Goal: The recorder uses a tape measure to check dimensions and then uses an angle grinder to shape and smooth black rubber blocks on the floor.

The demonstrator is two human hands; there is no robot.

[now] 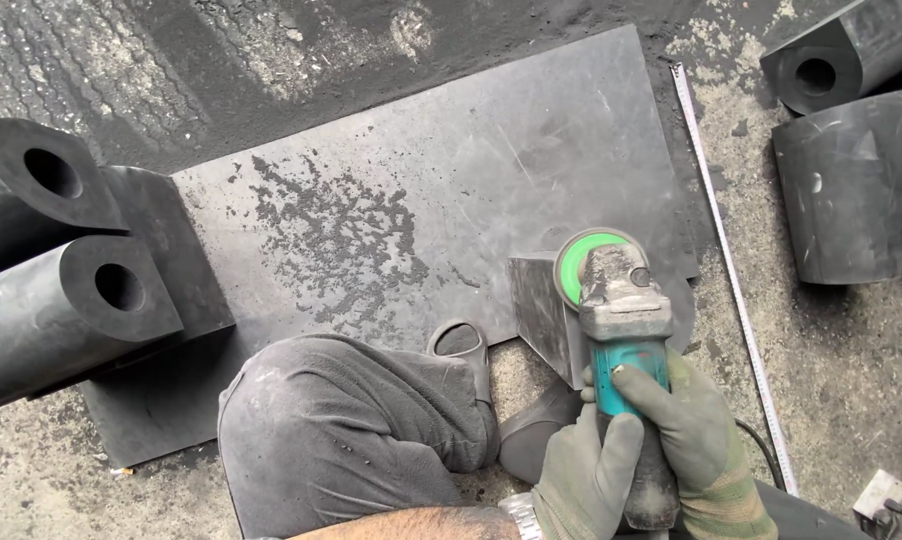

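Gloved left hand [586,470] and right hand [696,430] both close around the teal angle grinder [626,340], steadying its green disc [583,262] against a small dark rubber block [546,315], apparently braced on the black floor mat [421,180] beside the knee [341,420].

One view only, worn on the head; looking steeply down at the floor [51,470] from close above; own bent knee [341,420] and both hands [636,450] at the lower edge; rubber sheet [451,170] filling the middle; far edge of the sheet toward the top.
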